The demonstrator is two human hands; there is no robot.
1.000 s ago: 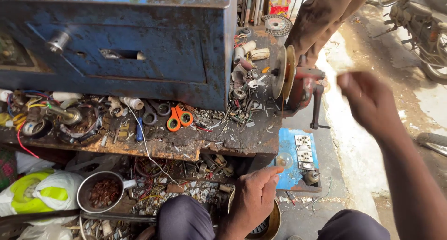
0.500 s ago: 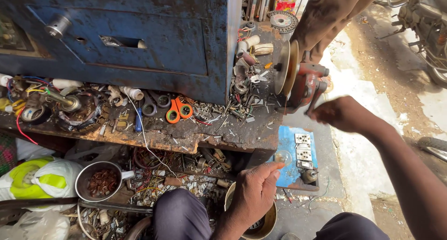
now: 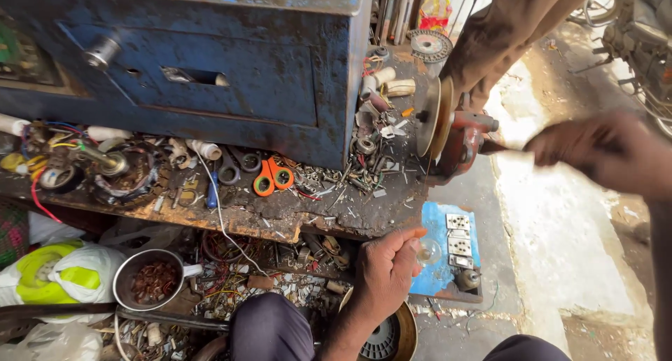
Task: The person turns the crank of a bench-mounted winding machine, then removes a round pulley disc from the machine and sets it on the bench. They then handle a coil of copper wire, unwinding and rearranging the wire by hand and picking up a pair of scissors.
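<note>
My left hand (image 3: 383,275) is low at the front edge of the cluttered workbench (image 3: 280,217). Its thumb and fingers pinch a small round shiny piece (image 3: 428,251). My right hand (image 3: 603,157) is blurred out to the right and grips the crank handle (image 3: 493,147) of a red hand grinder (image 3: 463,140). The grinder is clamped at the bench's right end. Its tan grinding wheel (image 3: 435,116) stands on edge, above and a little right of my left hand.
A blue metal cabinet (image 3: 210,67) fills the bench's back. Orange scissors (image 3: 271,177), wires and metal scraps lie before it. Below are a metal cup of copper bits (image 3: 148,280), a blue socket board (image 3: 455,245) and a yellow-green bag (image 3: 59,273). Another person's brown-clad limb (image 3: 504,32) is at the top right.
My right hand came down from mid-air onto the grinder's crank, and the handle has swung from pointing down to pointing right. My left hand has stayed at the bench edge.
</note>
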